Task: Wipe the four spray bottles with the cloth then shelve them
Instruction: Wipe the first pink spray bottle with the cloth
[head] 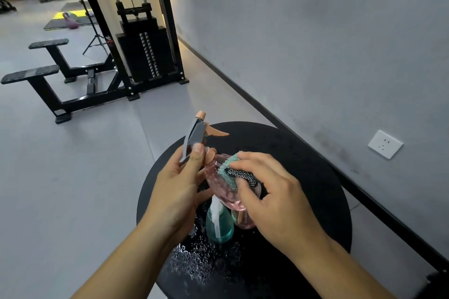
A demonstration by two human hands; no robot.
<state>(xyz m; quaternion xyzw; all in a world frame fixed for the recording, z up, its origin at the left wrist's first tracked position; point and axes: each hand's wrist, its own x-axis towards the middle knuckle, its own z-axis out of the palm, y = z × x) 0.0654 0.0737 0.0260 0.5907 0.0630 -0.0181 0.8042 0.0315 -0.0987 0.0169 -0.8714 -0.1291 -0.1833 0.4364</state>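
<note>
My left hand [178, 185] grips a clear pink spray bottle [220, 190] by its grey and peach trigger head, tilted above a round black table [303, 165]. My right hand [272, 195] holds a folded teal cloth [229, 168] with a dark mesh side and presses it against the pink bottle's body. Below them on the table stands a teal spray bottle [220, 227] with a white head. Beside it a second pink bottle [243, 221] is partly hidden by my right hand.
Water droplets [194, 264] cover the near left part of the table. A black cable weight machine [143, 51] with two padded supports stands on the grey floor at the back left. A grey wall with a white socket [385, 144] runs along the right.
</note>
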